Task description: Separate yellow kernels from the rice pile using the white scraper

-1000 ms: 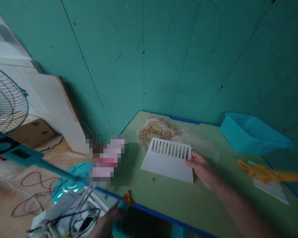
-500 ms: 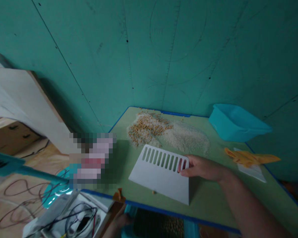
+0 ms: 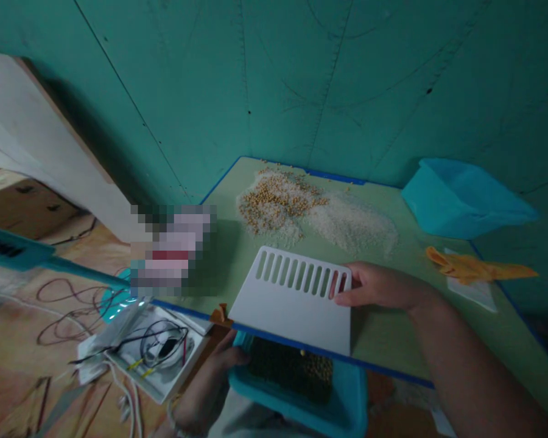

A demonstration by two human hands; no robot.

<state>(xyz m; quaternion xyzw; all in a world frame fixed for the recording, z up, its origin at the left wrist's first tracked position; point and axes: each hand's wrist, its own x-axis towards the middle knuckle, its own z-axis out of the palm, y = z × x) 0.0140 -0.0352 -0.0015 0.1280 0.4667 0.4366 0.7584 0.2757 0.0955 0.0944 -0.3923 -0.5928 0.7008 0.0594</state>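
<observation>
My right hand (image 3: 379, 286) grips the slotted top corner of a white plastic scraper (image 3: 292, 301) whose lower edge overhangs the near edge of the green table (image 3: 393, 347). My left hand (image 3: 210, 383) holds a teal tub (image 3: 347, 401) just below that edge; brown beans lie in the tub, and one bean sits at the scraper's lip. A pile of tan beans mixed with white grains (image 3: 278, 201) lies at the far left of the table, with a patch of plain white grains (image 3: 351, 222) beside it.
A second teal tub (image 3: 461, 198) stands at the back right by the teal wall. An orange cloth (image 3: 475, 267) lies on white paper at the right. On the floor to the left are cables in a white tray (image 3: 159, 353) and a fan's teal base.
The scraper has slid toward me from beside the pile to the table's near edge. The tub in my left hand has come up into view under that edge.
</observation>
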